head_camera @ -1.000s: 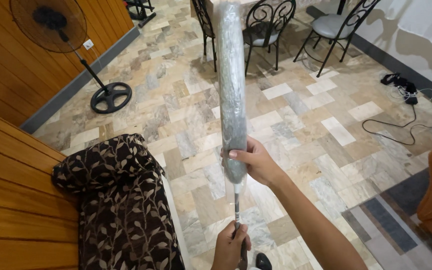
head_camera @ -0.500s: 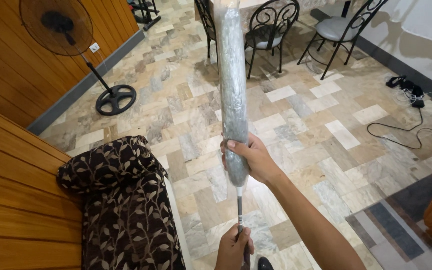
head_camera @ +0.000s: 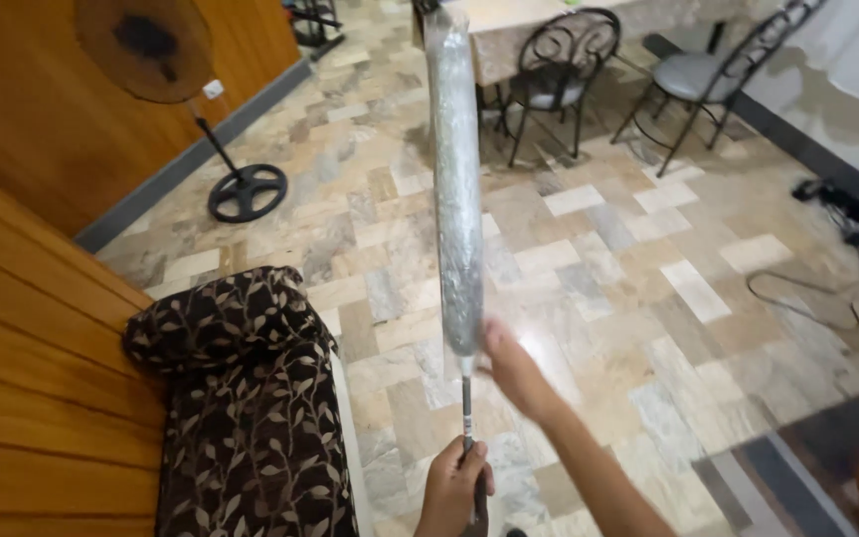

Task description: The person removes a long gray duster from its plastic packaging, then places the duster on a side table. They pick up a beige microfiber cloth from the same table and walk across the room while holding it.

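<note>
Left hand point(head_camera: 454, 484) grip on wrapped duster point(head_camera: 456, 189) handle

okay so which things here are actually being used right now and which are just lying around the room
In use: left hand gripping the duster handle; right hand beside its plastic sleeve.

Lying about: fan, chairs, sofa arm, cables.

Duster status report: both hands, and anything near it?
Left hand gripping the duster handle. Right hand, blurred, beside the wrapped head; grip unclear. Patterned sofa close left.

Home living-dining room: patterned sofa point(head_camera: 241, 398), standing fan point(head_camera: 166, 60), iron dining chairs point(head_camera: 559, 60), stone-tile floor point(head_camera: 599, 259).
</note>
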